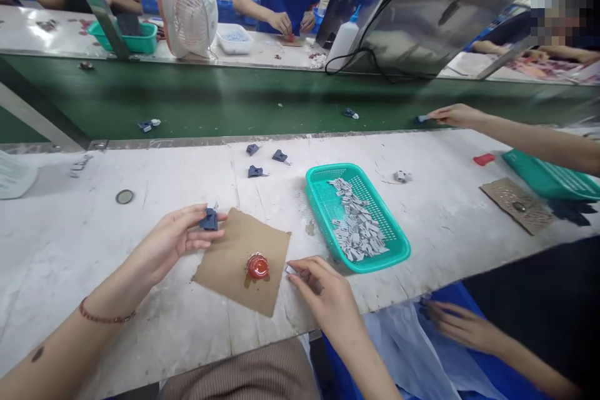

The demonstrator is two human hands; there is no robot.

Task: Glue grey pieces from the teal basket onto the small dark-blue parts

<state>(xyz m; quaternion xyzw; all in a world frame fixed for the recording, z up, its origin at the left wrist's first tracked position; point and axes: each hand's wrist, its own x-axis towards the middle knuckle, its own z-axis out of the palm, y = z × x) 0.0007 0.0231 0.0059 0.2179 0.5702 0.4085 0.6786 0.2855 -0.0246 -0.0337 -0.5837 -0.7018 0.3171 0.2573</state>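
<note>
My left hand holds a dark blue plastic part between its fingers, over the left corner of a brown cardboard sheet. On the cardboard stands a small round container of red liquid. Just right of the sheet, my right hand pinches a small light grey piece. A green basket with many grey pieces lies beyond my right hand. Several dark blue parts rest on the white table behind the cardboard.
A round metal cap lies at left. Dark blue parts sit on the green belt. At right, a co-worker's hand touches another part, near a second basket; their other hand is over a blue bin. People work across the belt.
</note>
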